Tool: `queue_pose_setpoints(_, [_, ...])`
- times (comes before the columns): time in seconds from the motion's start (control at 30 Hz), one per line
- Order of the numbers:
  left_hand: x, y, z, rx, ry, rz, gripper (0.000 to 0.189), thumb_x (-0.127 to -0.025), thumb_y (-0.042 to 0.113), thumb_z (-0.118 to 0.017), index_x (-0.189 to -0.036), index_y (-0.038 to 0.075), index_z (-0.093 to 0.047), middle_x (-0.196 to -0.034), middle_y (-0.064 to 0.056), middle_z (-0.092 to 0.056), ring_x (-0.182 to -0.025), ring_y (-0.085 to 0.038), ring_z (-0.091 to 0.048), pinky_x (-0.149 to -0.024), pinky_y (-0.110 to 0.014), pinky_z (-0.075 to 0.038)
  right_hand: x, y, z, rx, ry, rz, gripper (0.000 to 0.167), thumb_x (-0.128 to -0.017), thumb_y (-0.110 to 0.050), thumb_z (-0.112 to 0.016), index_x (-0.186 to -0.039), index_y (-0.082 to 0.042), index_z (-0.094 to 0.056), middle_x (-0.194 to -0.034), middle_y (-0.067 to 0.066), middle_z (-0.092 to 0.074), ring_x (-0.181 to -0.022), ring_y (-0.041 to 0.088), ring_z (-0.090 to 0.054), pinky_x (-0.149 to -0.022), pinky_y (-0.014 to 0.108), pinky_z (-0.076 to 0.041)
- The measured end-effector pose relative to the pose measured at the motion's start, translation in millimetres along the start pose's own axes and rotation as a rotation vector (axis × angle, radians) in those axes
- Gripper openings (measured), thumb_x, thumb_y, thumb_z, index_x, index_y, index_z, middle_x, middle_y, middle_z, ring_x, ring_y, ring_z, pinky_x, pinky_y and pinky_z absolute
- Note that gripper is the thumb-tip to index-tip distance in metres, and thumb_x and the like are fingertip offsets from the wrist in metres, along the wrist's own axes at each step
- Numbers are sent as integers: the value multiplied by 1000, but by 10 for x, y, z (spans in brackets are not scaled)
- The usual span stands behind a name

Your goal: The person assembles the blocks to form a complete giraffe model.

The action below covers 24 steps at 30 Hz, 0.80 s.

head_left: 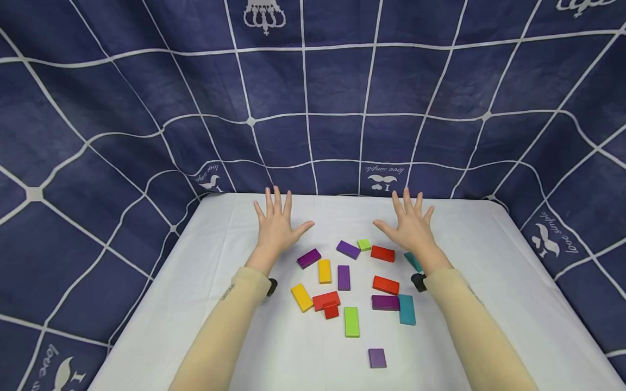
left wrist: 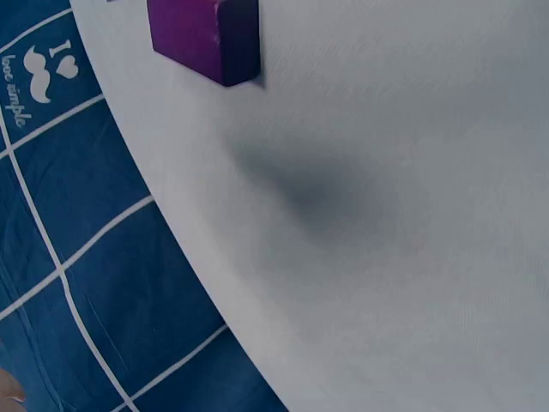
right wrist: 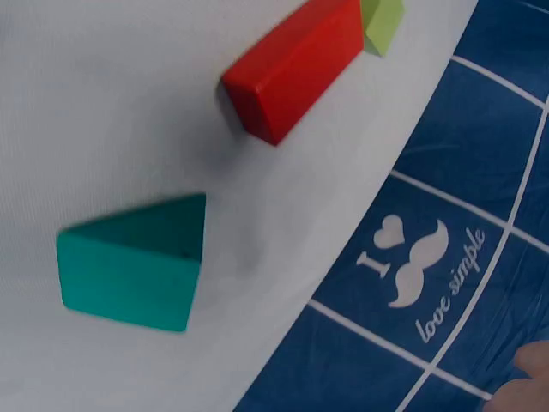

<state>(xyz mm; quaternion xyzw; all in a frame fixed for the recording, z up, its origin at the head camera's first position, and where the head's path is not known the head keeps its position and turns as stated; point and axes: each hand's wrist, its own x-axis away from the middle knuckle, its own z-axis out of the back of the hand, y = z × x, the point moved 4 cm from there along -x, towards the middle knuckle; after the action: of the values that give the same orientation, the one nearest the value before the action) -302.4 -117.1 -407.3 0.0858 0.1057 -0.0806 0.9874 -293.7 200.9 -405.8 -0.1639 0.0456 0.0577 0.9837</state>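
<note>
My left hand (head_left: 276,228) is held out over the far left of the table with fingers spread and nothing in it. Likewise empty and spread, my right hand (head_left: 412,228) is at the far right. Nearest the left hand lies a dark purple block (head_left: 309,258), also in the left wrist view (left wrist: 189,34). By my right wrist is a teal block (head_left: 412,262), partly covered by the arm in the head view; the right wrist view shows it as a wedge-like shape (right wrist: 129,279). A red block (head_left: 383,253) lies between the hands, beside a small green block (head_left: 364,245).
Between the forearms lie several more wooden blocks: yellow (head_left: 325,271), purple (head_left: 344,278), red (head_left: 386,285), teal (head_left: 407,310) and green (head_left: 351,322). A small red block (head_left: 331,310) overlaps a longer red one (head_left: 323,300). Blue checked cloth (head_left: 337,98) hangs behind the white table (head_left: 195,304).
</note>
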Motion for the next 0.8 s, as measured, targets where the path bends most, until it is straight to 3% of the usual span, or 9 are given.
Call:
queue_pose_setpoints(0.47, [291, 214, -236, 25, -27, -87, 95, -89, 68, -52, -158, 11, -22, -163, -19, -19, -152, -40, -11, -119, -67, -12, 206, -280, -333, -34, -28, 78, 95, -87, -61, -61, -158, -11, -21, -165, 20, -8, -149, 52, 1, -110, 78, 4])
queue_pose_setpoints(0.8, [523, 349, -478, 71, -137, -121, 94, -87, 67, -57, -156, 10, -29, -162, -17, -25, -151, -36, -19, -120, -63, -18, 404, -362, -610, 12, -71, 126, 94, -85, -62, -63, -156, -11, -27, -164, 19, -16, -148, 52, -10, -111, 78, -8])
